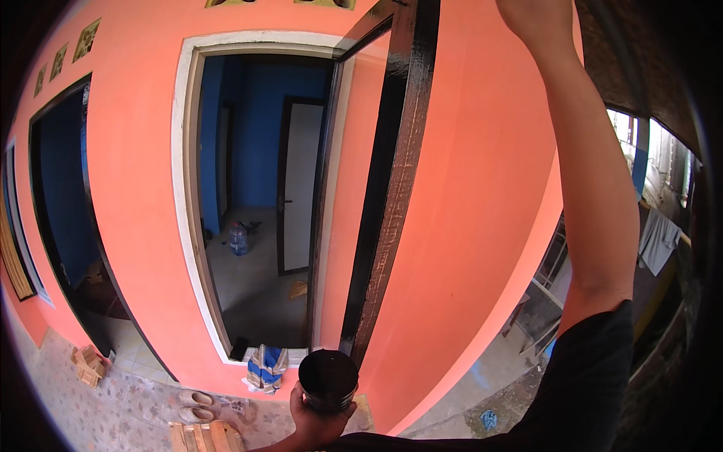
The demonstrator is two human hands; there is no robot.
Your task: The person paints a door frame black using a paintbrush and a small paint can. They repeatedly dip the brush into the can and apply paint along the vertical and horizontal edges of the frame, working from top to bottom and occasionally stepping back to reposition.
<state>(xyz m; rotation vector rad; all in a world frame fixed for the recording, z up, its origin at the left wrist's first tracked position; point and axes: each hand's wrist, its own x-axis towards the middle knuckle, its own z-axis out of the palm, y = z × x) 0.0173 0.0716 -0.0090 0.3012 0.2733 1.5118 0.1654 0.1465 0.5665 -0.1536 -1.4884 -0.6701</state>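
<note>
My left hand [316, 418] is wrapped round a round container [327, 377] of dark liquid at the bottom centre, in front of a window opening. An open window sash [408, 90] with a glossy, partly streaky dark brown frame and a glass pane stands out from the pink wall [482, 226]. My right arm is raised along the right side, and my right hand [535, 19] reaches past the top edge near the sash's upper end; its fingers are out of view. A white frame [186, 151] surrounds the opening, with a blue-and-white cloth [265, 365] on its sill.
A doorway [60, 188] is on the left. Beige slippers [196, 407], a wooden pallet [203, 438] and cardboard [88, 368] lie on the porch floor. Through the window stand a door [301, 181] and a water jug [239, 239]. A grey cloth [659, 241] hangs at the right.
</note>
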